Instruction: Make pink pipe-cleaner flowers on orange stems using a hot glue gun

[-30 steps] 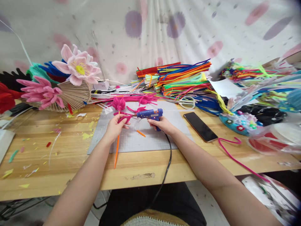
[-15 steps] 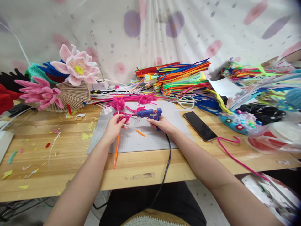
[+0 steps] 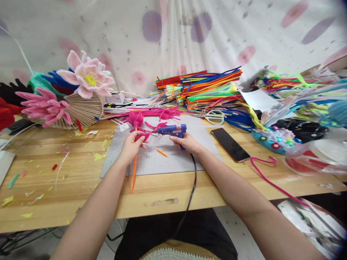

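Note:
My left hand [image 3: 131, 146] is closed on a magenta pipe-cleaner petal piece [image 3: 143, 135] fixed to an orange stem [image 3: 133, 172] that runs down toward the table edge. My right hand [image 3: 187, 142] grips a blue glue gun [image 3: 172, 130], its nozzle pointing left and touching the magenta piece. A black cord [image 3: 193, 184] trails from the gun over the table's front edge. Both hands work above a grey cutting mat [image 3: 173, 159]. A finished magenta flower head [image 3: 136, 118] lies just behind.
A black phone [image 3: 230, 144] lies right of the mat, and white scissors [image 3: 215, 117] lie behind it. Stacks of coloured pipe cleaners [image 3: 211, 88] fill the back. Pink flowers [image 3: 86, 76] on a fan stand at the left. A loose pink pipe cleaner [image 3: 267, 177] lies at the right.
The glue gun and both hands have shifted slightly; the nozzle stays against the magenta piece. Nothing else moved.

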Tool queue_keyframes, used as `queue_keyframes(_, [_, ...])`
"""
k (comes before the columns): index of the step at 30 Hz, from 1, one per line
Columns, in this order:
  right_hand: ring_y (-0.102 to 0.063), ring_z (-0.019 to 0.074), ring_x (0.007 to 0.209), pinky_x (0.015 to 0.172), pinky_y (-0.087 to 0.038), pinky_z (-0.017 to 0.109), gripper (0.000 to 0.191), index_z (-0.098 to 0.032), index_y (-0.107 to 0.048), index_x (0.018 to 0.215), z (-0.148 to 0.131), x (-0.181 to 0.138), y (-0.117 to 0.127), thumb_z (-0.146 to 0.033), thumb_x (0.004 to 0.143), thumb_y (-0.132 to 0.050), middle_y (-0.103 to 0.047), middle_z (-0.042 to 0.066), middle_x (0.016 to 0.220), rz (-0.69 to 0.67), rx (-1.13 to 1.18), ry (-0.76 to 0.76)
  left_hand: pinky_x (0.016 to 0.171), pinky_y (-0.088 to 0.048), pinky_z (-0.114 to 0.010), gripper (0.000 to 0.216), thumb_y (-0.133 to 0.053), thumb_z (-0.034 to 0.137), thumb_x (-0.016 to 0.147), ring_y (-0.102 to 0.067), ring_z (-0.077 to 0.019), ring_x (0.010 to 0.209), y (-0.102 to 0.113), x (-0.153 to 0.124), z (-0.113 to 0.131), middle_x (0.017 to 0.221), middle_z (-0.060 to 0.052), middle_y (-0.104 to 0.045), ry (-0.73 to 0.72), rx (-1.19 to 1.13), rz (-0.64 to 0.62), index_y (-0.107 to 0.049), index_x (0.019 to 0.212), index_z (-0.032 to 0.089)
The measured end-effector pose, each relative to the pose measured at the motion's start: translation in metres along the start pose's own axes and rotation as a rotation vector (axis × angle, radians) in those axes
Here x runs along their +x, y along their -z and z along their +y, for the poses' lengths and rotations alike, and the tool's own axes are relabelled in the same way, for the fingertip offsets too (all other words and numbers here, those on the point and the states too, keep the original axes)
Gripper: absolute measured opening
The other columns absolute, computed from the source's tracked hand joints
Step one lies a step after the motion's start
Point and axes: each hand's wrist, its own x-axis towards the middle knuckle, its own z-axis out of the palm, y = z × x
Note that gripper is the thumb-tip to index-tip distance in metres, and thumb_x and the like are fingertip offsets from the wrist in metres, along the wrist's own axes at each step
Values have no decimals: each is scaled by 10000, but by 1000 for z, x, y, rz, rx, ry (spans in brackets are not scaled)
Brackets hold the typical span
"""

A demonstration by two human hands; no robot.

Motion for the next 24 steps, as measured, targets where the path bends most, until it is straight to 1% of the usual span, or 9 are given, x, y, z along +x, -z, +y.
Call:
queue_keyframes(5, [-399,55,421,407,-324,211,376,-168,-492,653,-2,-1,-2,-508,650,-650,-462,-49,527,-17,-2,-9,437,-439,-190,175,-604,237,669,-616,-127,620,0,-1,0,730,-4,-593,2,0,-4,-542,805,147])
queue_keyframes(10, [-396,55,420,406,-320,213,392,-167,-479,640,1,1,0,-522,646,-645,-459,-48,525,14,-7,-10,439,-437,-187,196,-616,252,662,-617,-128,632,0,-1,1,757,-13,-602,1,3,-5,-542,809,146])
queue_keyframes(16, [-392,57,427,412,-314,217,392,-169,-488,651,-1,0,-1,-529,641,-643,-454,-48,525,-19,5,-12,422,-427,-183,196,-617,245,656,-616,-132,622,0,0,-1,736,-10,-597,-6,7,-5,-541,808,147])
queue_keyframes(21, [-390,58,418,408,-308,223,398,-169,-486,632,0,2,0,-532,632,-647,-454,-47,512,14,-30,-27,428,-427,-189,198,-620,259,659,-615,-131,624,0,0,0,769,-27,-616,-19,20,-6,-541,802,147])
queue_keyframes(24, [-391,58,417,405,-308,223,396,-167,-490,643,0,2,1,-529,631,-651,-457,-47,520,8,-11,-20,425,-425,-189,193,-616,256,663,-614,-132,624,1,0,0,764,-26,-612,-18,20,1,-540,804,148])
